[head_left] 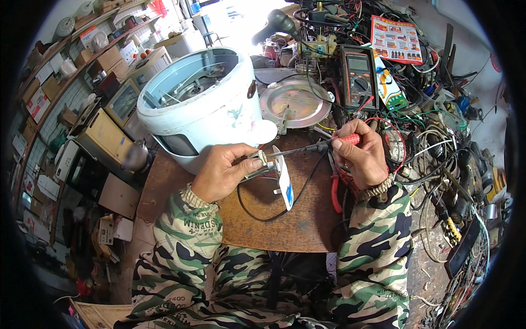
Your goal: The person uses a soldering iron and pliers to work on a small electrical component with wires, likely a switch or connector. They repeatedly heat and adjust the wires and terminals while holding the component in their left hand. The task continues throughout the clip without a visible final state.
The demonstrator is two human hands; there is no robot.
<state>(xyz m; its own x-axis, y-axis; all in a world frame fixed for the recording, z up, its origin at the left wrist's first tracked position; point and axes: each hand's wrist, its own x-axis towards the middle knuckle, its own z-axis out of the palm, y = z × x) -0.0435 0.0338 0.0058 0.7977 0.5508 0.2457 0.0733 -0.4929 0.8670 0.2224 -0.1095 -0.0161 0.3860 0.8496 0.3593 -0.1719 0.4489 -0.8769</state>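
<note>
My left hand [227,170] pinches a small component [256,162] attached by wires to a white curved plastic panel [284,181] with a blue marking, standing on edge. My right hand [361,153] grips a red-handled screwdriver [346,140], its shaft pointing left to the component; whether the tip touches it I cannot tell. A black part [316,148] sits along the shaft. Red-handled pliers [335,194] lie below my right hand. A black cable [268,218] loops on the wooden worktop [274,236]. A pale blue-white cooker body [197,118] stands behind my left hand.
A round metal plate [296,97] and a multimeter [356,77] are at the back. Tangled cables and tools [449,181] crowd the right. A black lamp head [282,22] leans over the back. Shelves with boxes and appliances [87,71] line the left.
</note>
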